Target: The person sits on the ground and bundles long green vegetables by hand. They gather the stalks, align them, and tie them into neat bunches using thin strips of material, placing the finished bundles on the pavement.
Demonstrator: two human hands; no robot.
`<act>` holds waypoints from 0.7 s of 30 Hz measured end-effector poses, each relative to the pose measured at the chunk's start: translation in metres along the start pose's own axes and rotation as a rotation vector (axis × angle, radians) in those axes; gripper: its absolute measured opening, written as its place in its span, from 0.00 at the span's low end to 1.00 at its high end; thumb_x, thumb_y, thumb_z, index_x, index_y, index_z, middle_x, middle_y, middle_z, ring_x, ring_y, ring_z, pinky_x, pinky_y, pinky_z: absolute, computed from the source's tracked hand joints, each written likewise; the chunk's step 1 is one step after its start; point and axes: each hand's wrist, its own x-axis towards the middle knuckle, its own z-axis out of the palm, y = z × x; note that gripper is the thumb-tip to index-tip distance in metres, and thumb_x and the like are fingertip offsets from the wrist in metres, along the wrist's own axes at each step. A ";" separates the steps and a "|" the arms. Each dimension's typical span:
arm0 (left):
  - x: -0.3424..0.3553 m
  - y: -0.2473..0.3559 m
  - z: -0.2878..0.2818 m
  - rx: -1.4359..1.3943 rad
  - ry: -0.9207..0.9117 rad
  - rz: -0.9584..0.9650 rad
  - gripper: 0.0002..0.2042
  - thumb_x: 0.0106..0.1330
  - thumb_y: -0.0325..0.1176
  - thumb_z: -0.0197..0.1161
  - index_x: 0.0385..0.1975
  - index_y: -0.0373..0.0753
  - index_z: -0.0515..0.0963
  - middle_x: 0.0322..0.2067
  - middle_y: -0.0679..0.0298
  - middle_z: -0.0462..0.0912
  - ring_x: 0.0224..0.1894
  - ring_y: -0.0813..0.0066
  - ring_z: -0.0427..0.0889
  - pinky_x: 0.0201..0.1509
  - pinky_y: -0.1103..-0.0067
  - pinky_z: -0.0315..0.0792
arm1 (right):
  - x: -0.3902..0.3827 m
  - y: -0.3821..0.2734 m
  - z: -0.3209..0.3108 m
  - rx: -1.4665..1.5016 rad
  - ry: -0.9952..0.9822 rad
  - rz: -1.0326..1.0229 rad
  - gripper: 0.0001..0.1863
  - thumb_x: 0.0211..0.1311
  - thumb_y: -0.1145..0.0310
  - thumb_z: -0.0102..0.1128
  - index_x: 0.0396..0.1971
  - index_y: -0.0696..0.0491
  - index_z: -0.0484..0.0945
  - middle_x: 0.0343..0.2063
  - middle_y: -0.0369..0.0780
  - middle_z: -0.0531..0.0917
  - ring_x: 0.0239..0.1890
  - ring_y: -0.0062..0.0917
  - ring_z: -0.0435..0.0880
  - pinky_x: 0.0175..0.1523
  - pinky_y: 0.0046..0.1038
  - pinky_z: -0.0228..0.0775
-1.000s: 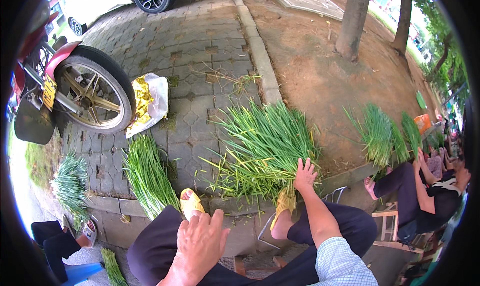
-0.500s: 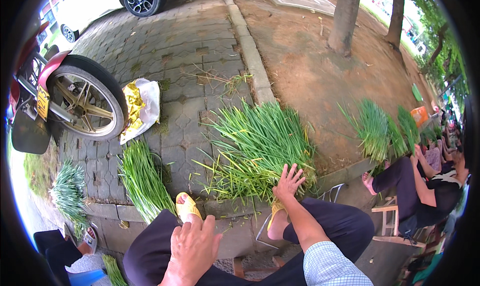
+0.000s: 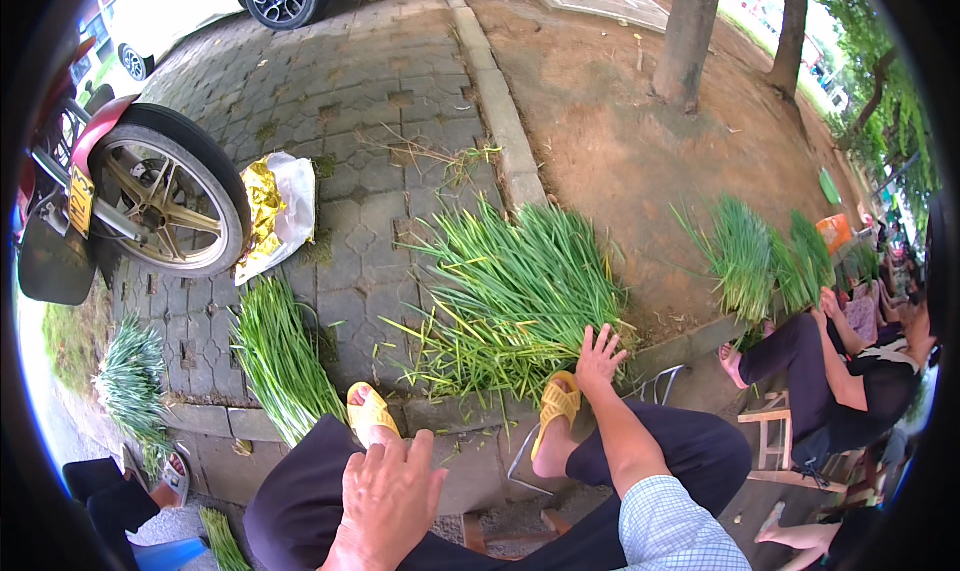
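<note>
The right hand [image 3: 600,359] – grip spread – is at the near edge of the large chive-like heap [image 3: 520,296] on the paving [image 3: 360,206]. Left hand [image 3: 385,496] near the left knee [image 3: 295,476]; I cannot tell its grip.

- Smooth, faintly glossy on heaped green leaves [image 3: 515,291].
- Glossy, crinkled, foil-like on gold wrapper [image 3: 264,211].
- Plastic-looking, matt in yellow slipper [image 3: 559,401].
- Metal, dull in motorcycle wheel [image 3: 152,217].
- Woven cloth in checked sleeve [image 3: 675,531].
- Wood, matt in slatted chair [image 3: 772,415].
</note>
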 end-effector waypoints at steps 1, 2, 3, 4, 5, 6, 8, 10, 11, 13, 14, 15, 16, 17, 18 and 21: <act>0.001 0.001 0.001 -0.001 -0.006 0.006 0.17 0.54 0.41 0.65 0.39 0.39 0.72 0.25 0.62 0.75 0.29 0.64 0.77 0.35 0.71 0.69 | -0.002 0.000 0.007 0.003 0.007 0.004 0.47 0.55 0.60 0.61 0.70 0.45 0.41 0.69 0.48 0.37 0.69 0.51 0.43 0.65 0.60 0.40; -0.001 -0.002 0.005 -0.001 -0.015 -0.023 0.17 0.54 0.41 0.65 0.39 0.39 0.72 0.25 0.62 0.75 0.30 0.64 0.77 0.35 0.71 0.69 | -0.010 -0.009 -0.013 0.053 -0.087 -0.012 0.55 0.48 0.54 0.68 0.70 0.46 0.39 0.69 0.49 0.36 0.69 0.52 0.41 0.65 0.59 0.39; -0.004 -0.005 0.008 -0.005 -0.023 -0.049 0.17 0.54 0.40 0.65 0.40 0.39 0.72 0.25 0.62 0.75 0.30 0.64 0.77 0.36 0.71 0.69 | -0.019 -0.016 -0.038 0.132 -0.156 -0.020 0.62 0.39 0.50 0.73 0.69 0.47 0.40 0.69 0.49 0.37 0.69 0.52 0.41 0.66 0.57 0.38; -0.004 -0.007 0.009 -0.007 -0.031 -0.059 0.17 0.54 0.40 0.65 0.40 0.39 0.72 0.25 0.62 0.75 0.30 0.64 0.77 0.36 0.71 0.69 | -0.023 -0.018 -0.049 0.162 -0.163 0.000 0.59 0.40 0.52 0.72 0.69 0.48 0.41 0.69 0.49 0.37 0.69 0.52 0.41 0.66 0.57 0.38; -0.004 -0.007 0.009 -0.008 -0.030 -0.054 0.17 0.54 0.40 0.65 0.40 0.39 0.72 0.25 0.62 0.75 0.30 0.64 0.77 0.36 0.71 0.69 | -0.026 -0.020 -0.054 0.192 -0.171 0.018 0.57 0.41 0.54 0.70 0.69 0.49 0.41 0.69 0.49 0.38 0.69 0.52 0.40 0.67 0.57 0.38; -0.004 -0.006 0.009 -0.010 -0.030 -0.051 0.18 0.54 0.40 0.65 0.41 0.39 0.72 0.25 0.62 0.75 0.30 0.64 0.77 0.36 0.70 0.69 | -0.028 -0.024 -0.054 0.176 -0.051 0.022 0.54 0.42 0.55 0.69 0.67 0.50 0.46 0.68 0.49 0.42 0.68 0.50 0.44 0.66 0.56 0.40; -0.003 -0.006 0.010 -0.006 -0.027 -0.039 0.18 0.54 0.40 0.66 0.41 0.39 0.73 0.26 0.62 0.75 0.31 0.64 0.77 0.36 0.70 0.69 | -0.037 -0.028 -0.047 0.142 0.185 0.032 0.47 0.43 0.57 0.68 0.64 0.51 0.55 0.66 0.49 0.51 0.66 0.47 0.52 0.64 0.53 0.45; -0.002 -0.005 0.012 0.003 -0.017 -0.023 0.19 0.54 0.40 0.66 0.42 0.39 0.73 0.27 0.62 0.76 0.31 0.64 0.77 0.36 0.70 0.69 | -0.032 -0.031 -0.033 0.140 0.117 -0.214 0.35 0.47 0.58 0.63 0.58 0.52 0.66 0.60 0.49 0.63 0.61 0.43 0.61 0.61 0.50 0.50; -0.002 -0.005 0.012 0.001 -0.010 -0.014 0.19 0.53 0.40 0.66 0.42 0.39 0.73 0.27 0.62 0.76 0.31 0.64 0.77 0.36 0.70 0.69 | -0.029 -0.034 -0.022 0.140 0.082 -0.338 0.30 0.49 0.58 0.61 0.54 0.52 0.71 0.57 0.48 0.68 0.58 0.40 0.65 0.59 0.48 0.52; -0.003 -0.005 0.013 0.000 0.005 -0.003 0.19 0.53 0.40 0.66 0.43 0.39 0.73 0.28 0.62 0.76 0.31 0.64 0.77 0.36 0.70 0.69 | -0.032 -0.044 -0.002 0.106 0.030 -0.352 0.19 0.53 0.57 0.56 0.43 0.51 0.78 0.46 0.44 0.76 0.49 0.36 0.69 0.51 0.41 0.54; -0.003 -0.005 0.012 -0.011 -0.009 0.005 0.19 0.54 0.40 0.65 0.42 0.38 0.72 0.29 0.59 0.76 0.32 0.63 0.78 0.36 0.70 0.70 | -0.033 -0.049 0.005 0.092 0.004 -0.363 0.16 0.56 0.57 0.53 0.37 0.50 0.82 0.41 0.42 0.79 0.45 0.34 0.71 0.47 0.38 0.56; -0.002 -0.005 0.010 -0.022 -0.024 0.015 0.19 0.54 0.40 0.65 0.41 0.38 0.71 0.30 0.56 0.76 0.33 0.61 0.79 0.36 0.70 0.70 | -0.029 -0.050 0.010 0.046 -0.031 -0.337 0.16 0.57 0.56 0.51 0.36 0.50 0.82 0.40 0.42 0.80 0.45 0.34 0.71 0.48 0.39 0.55; -0.003 -0.006 0.011 -0.038 -0.041 0.020 0.18 0.55 0.40 0.65 0.41 0.38 0.70 0.31 0.54 0.77 0.34 0.60 0.79 0.36 0.69 0.71 | -0.027 -0.049 0.006 -0.004 -0.070 -0.314 0.17 0.58 0.56 0.49 0.35 0.49 0.83 0.39 0.42 0.81 0.45 0.34 0.72 0.48 0.39 0.55; -0.003 -0.006 0.011 -0.026 -0.047 -0.008 0.19 0.54 0.40 0.65 0.41 0.38 0.71 0.30 0.56 0.76 0.34 0.61 0.79 0.36 0.70 0.70 | -0.025 -0.049 0.003 -0.055 -0.109 -0.290 0.17 0.59 0.55 0.48 0.34 0.48 0.84 0.38 0.42 0.81 0.45 0.34 0.72 0.49 0.39 0.54; -0.004 -0.007 0.012 -0.013 -0.054 -0.036 0.19 0.54 0.40 0.65 0.42 0.38 0.72 0.28 0.59 0.76 0.33 0.62 0.78 0.37 0.70 0.70 | -0.024 -0.051 0.000 -0.014 -0.122 -0.302 0.18 0.61 0.54 0.46 0.34 0.47 0.84 0.39 0.43 0.81 0.47 0.35 0.72 0.50 0.40 0.53; -0.004 -0.007 0.012 -0.015 -0.061 -0.045 0.19 0.54 0.40 0.65 0.42 0.38 0.71 0.28 0.58 0.77 0.34 0.62 0.78 0.37 0.70 0.70 | -0.019 -0.053 0.000 -0.082 -0.204 -0.312 0.20 0.63 0.51 0.44 0.36 0.47 0.84 0.41 0.43 0.81 0.48 0.36 0.71 0.52 0.41 0.52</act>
